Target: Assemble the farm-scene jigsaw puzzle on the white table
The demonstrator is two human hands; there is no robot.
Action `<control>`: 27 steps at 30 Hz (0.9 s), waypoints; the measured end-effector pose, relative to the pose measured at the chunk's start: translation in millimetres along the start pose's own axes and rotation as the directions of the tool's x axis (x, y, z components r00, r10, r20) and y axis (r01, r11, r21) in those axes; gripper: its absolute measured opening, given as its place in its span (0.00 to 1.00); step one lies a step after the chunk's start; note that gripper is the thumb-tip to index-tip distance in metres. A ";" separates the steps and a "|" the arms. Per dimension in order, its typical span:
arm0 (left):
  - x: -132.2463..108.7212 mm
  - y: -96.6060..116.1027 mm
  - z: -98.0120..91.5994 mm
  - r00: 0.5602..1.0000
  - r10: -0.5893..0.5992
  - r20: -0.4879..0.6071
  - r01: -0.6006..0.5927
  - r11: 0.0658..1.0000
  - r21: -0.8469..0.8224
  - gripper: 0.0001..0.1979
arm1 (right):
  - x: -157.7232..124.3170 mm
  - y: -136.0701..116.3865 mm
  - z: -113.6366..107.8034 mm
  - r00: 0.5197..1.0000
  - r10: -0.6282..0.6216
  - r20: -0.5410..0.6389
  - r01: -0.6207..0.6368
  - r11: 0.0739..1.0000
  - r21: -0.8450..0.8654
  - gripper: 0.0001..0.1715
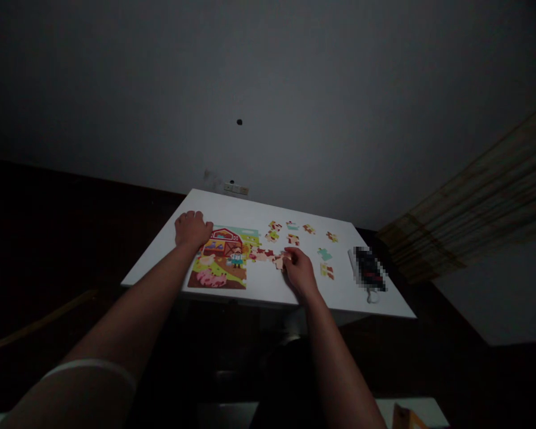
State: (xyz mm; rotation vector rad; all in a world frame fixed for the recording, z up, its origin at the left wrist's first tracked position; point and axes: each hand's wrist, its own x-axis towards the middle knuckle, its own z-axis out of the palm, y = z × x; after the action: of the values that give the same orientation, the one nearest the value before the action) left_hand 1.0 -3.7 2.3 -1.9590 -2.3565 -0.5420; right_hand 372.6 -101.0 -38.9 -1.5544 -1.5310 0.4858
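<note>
A partly joined jigsaw puzzle (pixel 223 277) with a red barn, a figure and pink pigs lies on the white table. My left hand (pixel 193 229) rests at its upper left corner, fingers on the tabletop and the thumb stretched toward the puzzle's edge. With thumb and fingers closed, my right hand (pixel 299 271) grips a pinkish puzzle piece (pixel 279 262) at the end of a joined row (pixel 261 255) that runs out from the puzzle's right side. The fingers hide part of this piece.
Several loose pieces, such as a teal one (pixel 324 254) and a yellow-red one (pixel 327 271), lie to the right. A blurred-out dark object (pixel 370 269) sits near the right end of the white table (pixel 232 205). Behind are a wall socket (pixel 236 189) and a curtain (pixel 455 220).
</note>
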 end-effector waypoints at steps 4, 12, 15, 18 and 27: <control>0.6 -1.1 2.7 1.000 0.000 -0.015 0.000 1.000 -0.011 0.27 | -1.1 -1.1 -0.1 1.000 0.009 0.029 -0.010 1.000 0.010 0.23; 1.0 -1.0 2.0 1.000 -0.005 -0.008 0.005 1.000 -0.004 0.27 | -17.4 -20.6 -7.4 0.996 -0.040 0.078 0.040 0.999 0.000 0.23; 1.3 -1.1 1.9 1.000 -0.007 -0.003 0.007 1.000 0.007 0.27 | -21.7 -28.9 -8.1 0.992 -0.069 0.105 0.071 0.997 -0.019 0.23; 1.5 -1.1 2.5 1.000 -0.004 -0.006 0.005 1.000 0.012 0.27 | -22.5 -32.8 -8.1 0.992 -0.075 0.102 0.079 0.996 -0.039 0.22; 0.5 0.0 1.7 1.000 -0.003 -0.003 0.003 1.000 0.017 0.27 | -22.8 -32.2 -7.2 0.986 -0.134 0.095 0.138 0.990 -0.036 0.20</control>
State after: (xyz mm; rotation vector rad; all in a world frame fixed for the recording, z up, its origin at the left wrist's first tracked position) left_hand 1.3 -2.8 0.8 -1.9455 -2.3549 -0.5228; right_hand 355.2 -129.3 -16.4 -1.4646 -1.7154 0.4553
